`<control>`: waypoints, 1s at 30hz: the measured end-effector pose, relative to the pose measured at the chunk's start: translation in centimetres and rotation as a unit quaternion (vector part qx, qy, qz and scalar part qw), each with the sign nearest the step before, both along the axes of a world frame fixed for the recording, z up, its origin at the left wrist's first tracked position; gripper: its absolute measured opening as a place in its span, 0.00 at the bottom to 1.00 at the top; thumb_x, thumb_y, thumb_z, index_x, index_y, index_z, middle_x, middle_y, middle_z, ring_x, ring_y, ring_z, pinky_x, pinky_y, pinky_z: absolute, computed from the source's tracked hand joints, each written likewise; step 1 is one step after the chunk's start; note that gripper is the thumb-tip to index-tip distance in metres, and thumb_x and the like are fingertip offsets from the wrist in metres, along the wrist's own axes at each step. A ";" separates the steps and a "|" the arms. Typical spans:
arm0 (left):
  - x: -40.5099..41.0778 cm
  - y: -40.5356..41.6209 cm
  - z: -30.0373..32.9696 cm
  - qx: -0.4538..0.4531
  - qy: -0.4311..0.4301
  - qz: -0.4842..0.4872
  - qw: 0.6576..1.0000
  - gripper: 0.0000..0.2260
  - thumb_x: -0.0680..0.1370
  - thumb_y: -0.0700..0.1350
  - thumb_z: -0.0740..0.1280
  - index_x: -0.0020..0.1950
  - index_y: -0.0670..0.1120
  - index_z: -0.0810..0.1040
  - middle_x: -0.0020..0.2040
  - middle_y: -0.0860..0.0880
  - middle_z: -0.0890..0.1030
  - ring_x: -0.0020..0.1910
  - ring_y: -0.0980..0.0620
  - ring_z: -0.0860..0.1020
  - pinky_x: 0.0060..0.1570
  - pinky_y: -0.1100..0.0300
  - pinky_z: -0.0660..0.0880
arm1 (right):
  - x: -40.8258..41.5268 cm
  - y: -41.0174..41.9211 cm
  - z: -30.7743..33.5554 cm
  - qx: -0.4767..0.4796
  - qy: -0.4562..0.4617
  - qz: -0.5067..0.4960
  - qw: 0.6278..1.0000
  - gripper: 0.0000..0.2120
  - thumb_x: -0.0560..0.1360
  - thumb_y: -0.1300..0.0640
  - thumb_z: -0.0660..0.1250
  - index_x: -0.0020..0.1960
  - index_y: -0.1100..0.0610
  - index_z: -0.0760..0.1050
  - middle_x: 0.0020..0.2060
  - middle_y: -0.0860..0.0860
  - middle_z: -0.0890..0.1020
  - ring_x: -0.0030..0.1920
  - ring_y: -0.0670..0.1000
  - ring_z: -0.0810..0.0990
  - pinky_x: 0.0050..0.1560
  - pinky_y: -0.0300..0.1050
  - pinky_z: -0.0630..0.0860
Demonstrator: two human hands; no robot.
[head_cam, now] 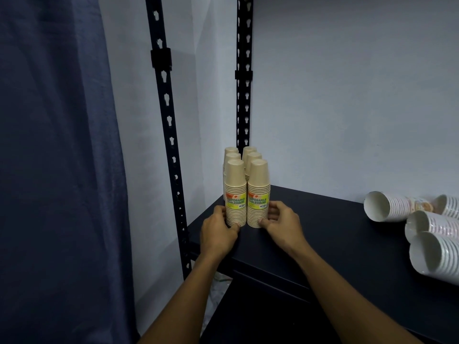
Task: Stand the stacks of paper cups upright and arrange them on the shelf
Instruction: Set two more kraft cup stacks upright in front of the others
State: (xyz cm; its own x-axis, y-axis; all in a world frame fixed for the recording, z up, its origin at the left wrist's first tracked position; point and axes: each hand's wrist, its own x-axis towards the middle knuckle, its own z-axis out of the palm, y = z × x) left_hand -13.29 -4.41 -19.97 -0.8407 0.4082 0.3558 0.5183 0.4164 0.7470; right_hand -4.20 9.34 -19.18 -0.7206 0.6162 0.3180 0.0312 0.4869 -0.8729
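Six tan cup stacks stand upside down in two rows of three at the left end of the dark shelf (323,219), tucked near the rear upright post (244,95) at about twelve o'clock from my hands. My left hand (218,232) curls round the base of the front left stack (235,194), thumb on its near side at about six o'clock and fingers wrapped behind on its nine o'clock side. My right hand (278,222) mirrors it on the front right stack (258,194), thumb tip touching the bottom rims and fingers half-curled against its three o'clock side. I hold both low down, I think, because a tall stack nudged near the bottom slides without tipping, and squeezing from either side brings the pair flush with each other and in line with the rows behind. Their yellow labels face me. Well off at three o'clock, several white cup stacks (387,207) lie on their sides, open mouths toward me, not yet stood up, so I judge the job about half done.
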 end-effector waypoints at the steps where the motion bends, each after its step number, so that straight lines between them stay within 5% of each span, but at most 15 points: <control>1: 0.0 0.0 0.0 -0.003 0.000 0.001 1.000 0.21 0.73 0.46 0.72 0.63 0.46 0.72 0.58 0.48 0.80 0.56 0.49 0.79 0.55 0.54 0.77 | 0.0 0.0 0.0 -0.001 -0.001 0.001 1.000 0.22 0.71 0.63 0.73 0.63 0.56 0.74 0.51 0.47 0.81 0.52 0.44 0.80 0.56 0.42 0.77; 30: 0.8 -0.5 0.3 -0.034 0.002 0.019 0.999 0.24 0.72 0.48 0.73 0.65 0.44 0.71 0.60 0.46 0.79 0.57 0.47 0.78 0.54 0.53 0.77 | 0.5 -0.3 0.3 0.025 -0.006 -0.026 0.999 0.21 0.71 0.63 0.72 0.63 0.59 0.74 0.55 0.51 0.82 0.52 0.45 0.79 0.54 0.37 0.75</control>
State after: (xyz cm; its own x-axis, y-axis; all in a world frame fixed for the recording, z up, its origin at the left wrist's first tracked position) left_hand -12.51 -4.88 -19.63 -0.8550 0.3986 0.3317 0.5036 0.4856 0.7146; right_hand -3.65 9.02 -18.90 -0.6920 0.6365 0.3407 0.0681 0.5274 -0.8469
